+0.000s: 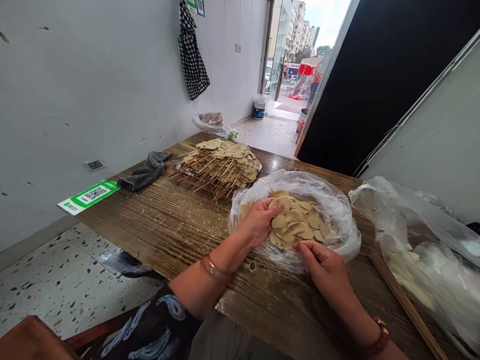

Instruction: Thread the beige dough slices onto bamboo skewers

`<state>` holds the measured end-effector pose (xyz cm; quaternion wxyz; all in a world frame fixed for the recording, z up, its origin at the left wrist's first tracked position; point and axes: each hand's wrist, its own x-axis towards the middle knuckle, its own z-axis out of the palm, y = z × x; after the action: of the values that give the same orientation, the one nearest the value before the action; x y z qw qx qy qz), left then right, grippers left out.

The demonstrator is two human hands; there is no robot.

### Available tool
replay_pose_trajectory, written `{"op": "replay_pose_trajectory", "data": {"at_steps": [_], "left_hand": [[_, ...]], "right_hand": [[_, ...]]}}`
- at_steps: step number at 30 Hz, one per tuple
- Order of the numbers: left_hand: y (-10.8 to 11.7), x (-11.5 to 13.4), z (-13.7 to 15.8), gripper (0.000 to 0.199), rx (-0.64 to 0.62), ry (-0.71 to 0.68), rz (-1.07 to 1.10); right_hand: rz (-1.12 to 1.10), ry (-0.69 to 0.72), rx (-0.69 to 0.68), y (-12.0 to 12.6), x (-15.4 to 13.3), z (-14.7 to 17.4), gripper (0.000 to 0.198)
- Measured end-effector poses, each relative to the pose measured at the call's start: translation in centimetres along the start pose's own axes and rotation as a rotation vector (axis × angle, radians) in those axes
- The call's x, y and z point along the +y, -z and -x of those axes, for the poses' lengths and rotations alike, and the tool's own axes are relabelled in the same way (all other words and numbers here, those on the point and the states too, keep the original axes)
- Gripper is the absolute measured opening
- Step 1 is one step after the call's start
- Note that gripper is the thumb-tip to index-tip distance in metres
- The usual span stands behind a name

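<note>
Over an open clear plastic bag (343, 220) full of thin, round, tan slices (307, 222), my left hand (260, 222) pinches slices between thumb and fingers. My right hand (322, 259) is closed in a pinch at the bag's near edge, its fingertips close to the slices. Whether a thin stick is between those fingertips I cannot make out. Beyond the bag, to the left, a heap of skewered slices (233, 159) is piled up, its wooden sticks pointing toward the near left.
A bundle of wooden sticks (411, 307) lies on the wooden table (163, 230) at the right, beside another plastic bag (437, 271) with pale contents. A dark grey cloth (148, 169) and a green-and-white QR card (92, 195) lie at the left edge.
</note>
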<state>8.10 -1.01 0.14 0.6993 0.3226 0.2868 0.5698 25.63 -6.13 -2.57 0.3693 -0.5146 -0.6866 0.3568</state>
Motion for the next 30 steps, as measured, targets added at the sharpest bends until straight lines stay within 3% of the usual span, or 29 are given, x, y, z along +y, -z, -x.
{"op": "replay_pose_trajectory", "data": {"at_steps": [7,12,16,30], "left_hand": [[0.02,-0.53,-0.26,0.037,-0.021,0.021,-0.006],[-0.17,-0.46,-0.01,0.040,-0.042,0.097,-0.044],[-0.48,-0.58,0.40,0.047,-0.136,0.125,-0.095],[-0.59,-0.87,0.45,0.039,-0.146,0.037,-0.148]], "right_hand": [[-0.091,-0.042,-0.019,0.12,-0.01,-0.17,0.039],[-0.408,-0.165,-0.026,0.33,0.01,-0.16,0.041],[-0.551,-0.214,-0.016,0.33,-0.29,-0.11,0.042],[-0.352,-0.119,0.011,0.16,0.13,-0.06,0.039]]}}
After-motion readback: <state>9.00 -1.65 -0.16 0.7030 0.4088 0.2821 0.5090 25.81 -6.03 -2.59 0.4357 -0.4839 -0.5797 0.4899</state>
